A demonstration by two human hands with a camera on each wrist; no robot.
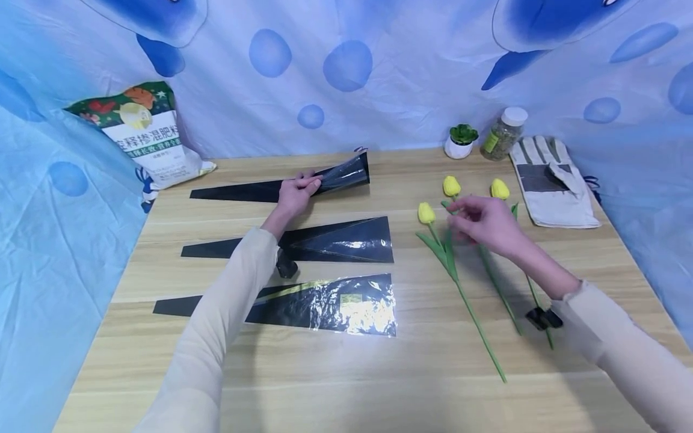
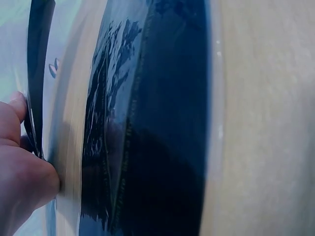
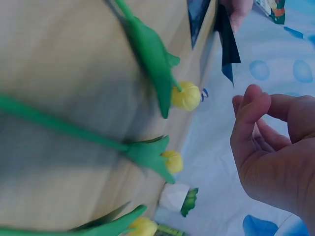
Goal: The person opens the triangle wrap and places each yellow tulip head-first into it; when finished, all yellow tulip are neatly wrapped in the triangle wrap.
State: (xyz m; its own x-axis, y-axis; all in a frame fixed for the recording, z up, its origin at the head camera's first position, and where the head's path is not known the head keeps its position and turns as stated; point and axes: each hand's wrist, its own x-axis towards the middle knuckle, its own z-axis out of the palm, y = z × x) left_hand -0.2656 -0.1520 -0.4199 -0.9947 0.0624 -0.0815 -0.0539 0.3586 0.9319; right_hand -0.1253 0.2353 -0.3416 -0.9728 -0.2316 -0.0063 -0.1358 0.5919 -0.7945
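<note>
The wood-grain worktop (image 1: 400, 385) carries 2 black sleeves (image 1: 352, 242) lying flat on the near side of the left fingers (image 1: 307, 181), which hold a 3rd with its wide end raised. 3 yellow tulips (image 1: 450, 264) lie under and beside the right fingers (image 1: 464, 225). Beyond these sit a potted plant (image 1: 460, 142), lidded jar (image 1: 502, 137) and glove (image 1: 557, 207); leftward of the left fingers stands a printed bag (image 1: 154, 141).
</note>
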